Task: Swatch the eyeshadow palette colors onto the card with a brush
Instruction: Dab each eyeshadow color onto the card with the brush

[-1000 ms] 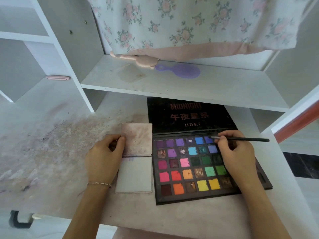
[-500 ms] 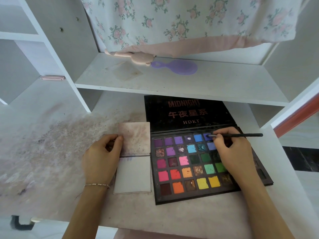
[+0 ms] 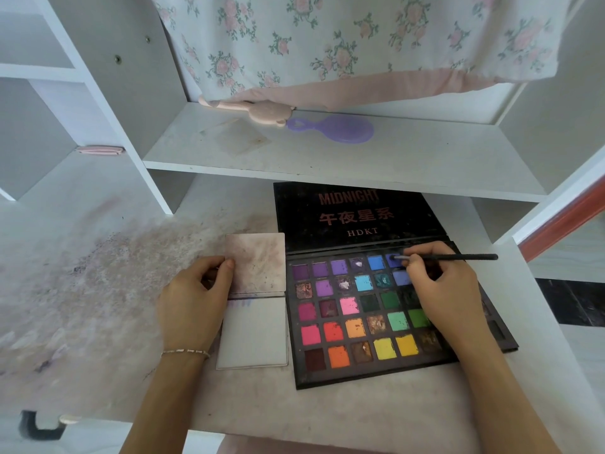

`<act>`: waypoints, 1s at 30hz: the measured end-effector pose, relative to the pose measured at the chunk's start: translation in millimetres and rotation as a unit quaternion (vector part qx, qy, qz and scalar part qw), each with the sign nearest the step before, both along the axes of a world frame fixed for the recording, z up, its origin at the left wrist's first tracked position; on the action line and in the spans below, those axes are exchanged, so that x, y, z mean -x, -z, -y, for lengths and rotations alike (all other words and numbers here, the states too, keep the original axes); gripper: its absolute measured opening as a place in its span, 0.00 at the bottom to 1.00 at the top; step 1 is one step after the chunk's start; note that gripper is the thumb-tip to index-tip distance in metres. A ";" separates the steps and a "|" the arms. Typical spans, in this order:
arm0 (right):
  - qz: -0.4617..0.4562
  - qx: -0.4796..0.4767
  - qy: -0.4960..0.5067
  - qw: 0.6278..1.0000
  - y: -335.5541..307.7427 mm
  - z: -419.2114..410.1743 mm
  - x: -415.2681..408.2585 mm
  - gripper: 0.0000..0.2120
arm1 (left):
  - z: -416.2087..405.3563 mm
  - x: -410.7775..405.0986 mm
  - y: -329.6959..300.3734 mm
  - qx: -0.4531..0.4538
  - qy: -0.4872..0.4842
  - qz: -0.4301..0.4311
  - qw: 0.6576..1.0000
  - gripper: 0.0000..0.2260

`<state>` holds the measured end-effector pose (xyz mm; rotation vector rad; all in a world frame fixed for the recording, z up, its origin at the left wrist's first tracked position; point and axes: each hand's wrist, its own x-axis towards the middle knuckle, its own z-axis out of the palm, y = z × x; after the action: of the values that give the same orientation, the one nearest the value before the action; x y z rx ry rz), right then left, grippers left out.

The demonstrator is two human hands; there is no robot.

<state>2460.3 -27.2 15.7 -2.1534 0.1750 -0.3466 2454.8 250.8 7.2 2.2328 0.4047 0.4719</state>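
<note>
- The step in hand looks like loading the brush: the right hand, right of centre in the frame, pinches the thin black brush near its ferrule, handle pointing off to the right, tip resting in a dark blue pan in the top row of the eyeshadow palette.
- The palette lies open at the centre of the frame on a stained white desk, its black lid folded back flat under the shelf; the right palm covers the pans at its right end.
- The card sits just left of the palette and touching it, a pale sheet with a few faint blue-violet strokes along its top edge; the rest is bare, so I judge the swatching barely begun.
- A smudged pinkish flap joins the card at the top; the left hand pinches its left edge, thumb on top, steadying the pad.
- The next move calls for lifting the loaded tip clear and carrying it leftward over the pans to the card's bare area beside the existing marks, then a short light drag.
- Loose powder may fall on other pans in transit.
- A purple hand mirror lies on the shelf in the upper middle.
</note>
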 end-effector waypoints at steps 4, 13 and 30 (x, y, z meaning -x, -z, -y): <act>-0.001 -0.020 -0.006 1.000 -2.6 -0.2 1.5 0.12 | 0.3 0.1 -0.8 -0.001 -0.002 -0.002 1.000 0.05; 0.024 -0.137 -0.093 0.986 -25.5 -28.9 17.3 0.11 | -0.4 -0.6 0.3 0.001 -0.005 -0.004 1.000 0.05; -0.056 -0.102 -0.258 0.959 -16.8 -119.3 20.2 0.08 | -0.6 -0.9 -0.1 0.013 0.003 0.011 1.000 0.04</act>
<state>2440.2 92.1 32.5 -1.9264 -0.2760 0.0926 2455.6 251.4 7.3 2.2008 0.3915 0.4854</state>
